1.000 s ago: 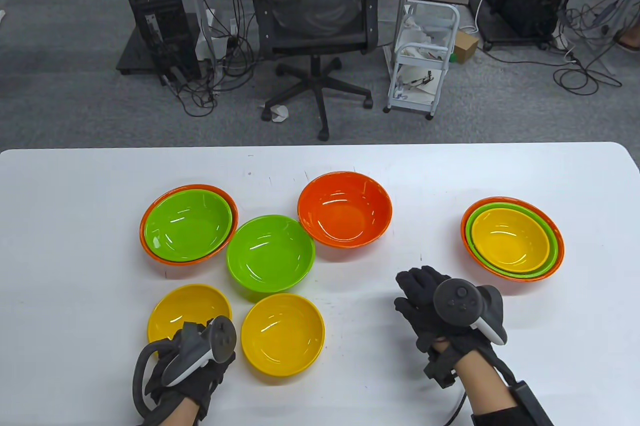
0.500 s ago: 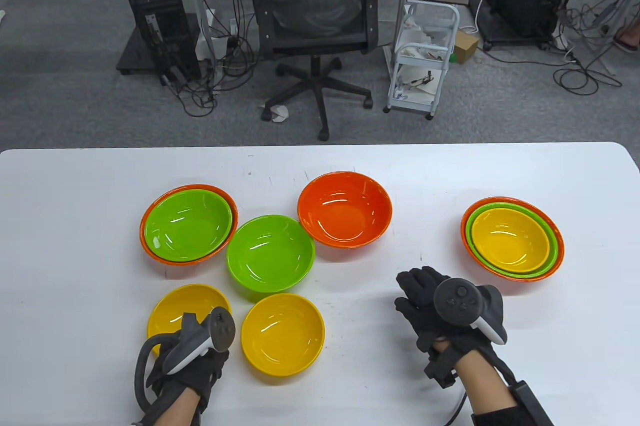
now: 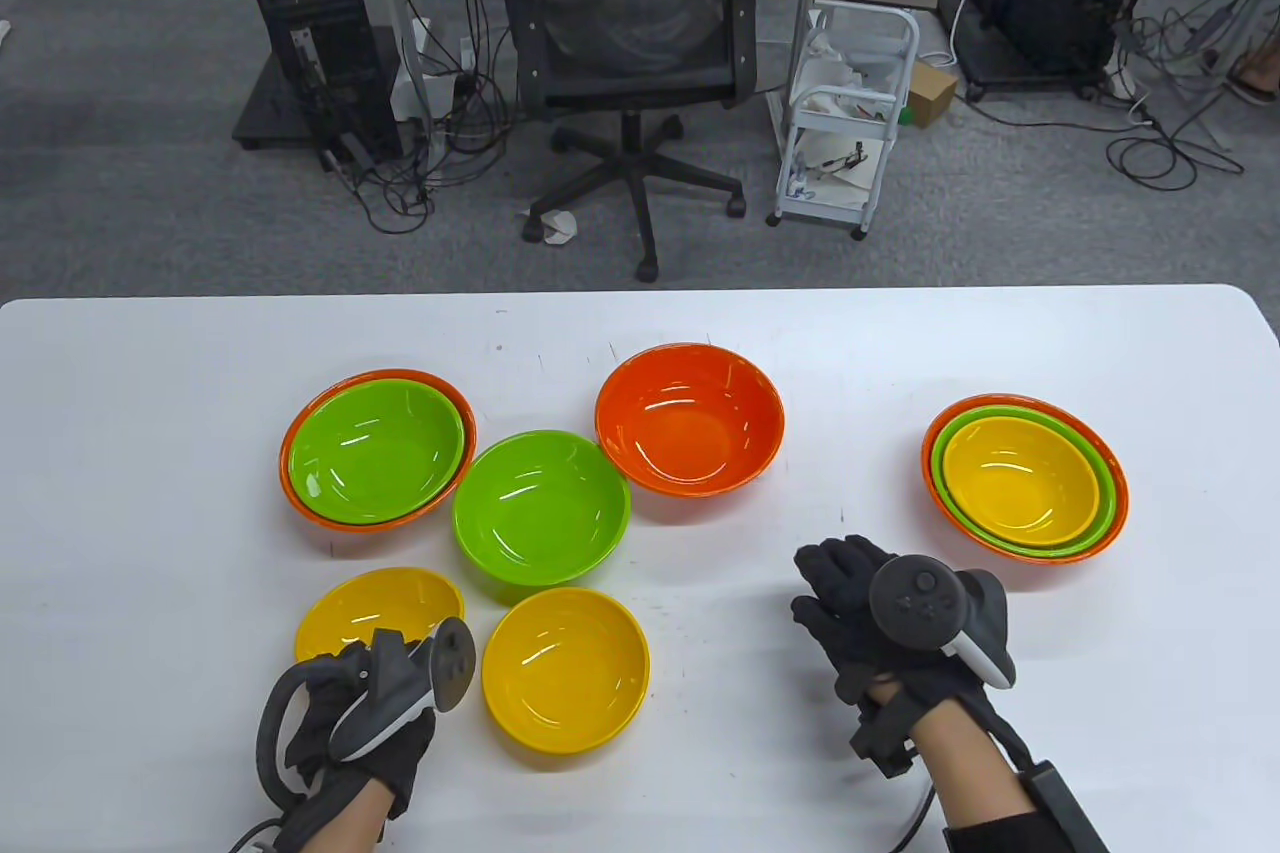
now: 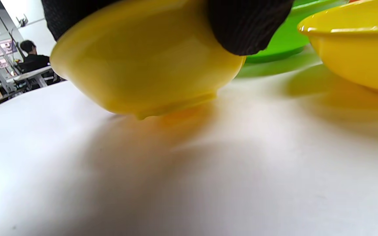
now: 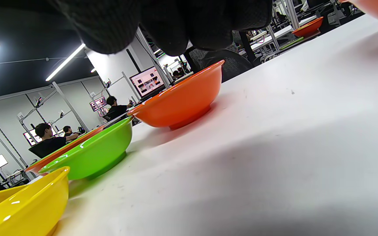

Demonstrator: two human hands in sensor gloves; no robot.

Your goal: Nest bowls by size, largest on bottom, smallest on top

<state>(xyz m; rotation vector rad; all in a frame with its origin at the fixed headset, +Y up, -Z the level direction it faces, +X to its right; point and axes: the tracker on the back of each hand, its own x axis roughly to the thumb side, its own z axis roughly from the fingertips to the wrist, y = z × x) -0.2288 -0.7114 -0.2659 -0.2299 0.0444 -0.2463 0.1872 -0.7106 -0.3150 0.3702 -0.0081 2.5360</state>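
My left hand (image 3: 345, 678) grips the near rim of a small yellow bowl (image 3: 375, 605) at the front left. In the left wrist view my fingers (image 4: 248, 29) clasp this bowl (image 4: 136, 65), which looks tilted on its foot. A second yellow bowl (image 3: 566, 668) sits just to its right. A loose green bowl (image 3: 541, 508) and a loose orange bowl (image 3: 690, 418) stand behind. A green bowl sits nested in an orange one (image 3: 378, 448) at the left. My right hand (image 3: 845, 583) lies open and empty on the table; its fingers (image 5: 176, 23) hang at the top of the right wrist view.
A stack of yellow in green in orange bowls (image 3: 1025, 478) stands at the right. The white table (image 3: 150, 543) has bare surface at the far left, front middle and front right. An office chair (image 3: 635, 43) and a cart (image 3: 850, 123) stand beyond the far edge.
My left hand has drawn back toward me and rolled over at the yellow bowl's near rim, taking hold of it. The right hand and the other bowls have not moved.
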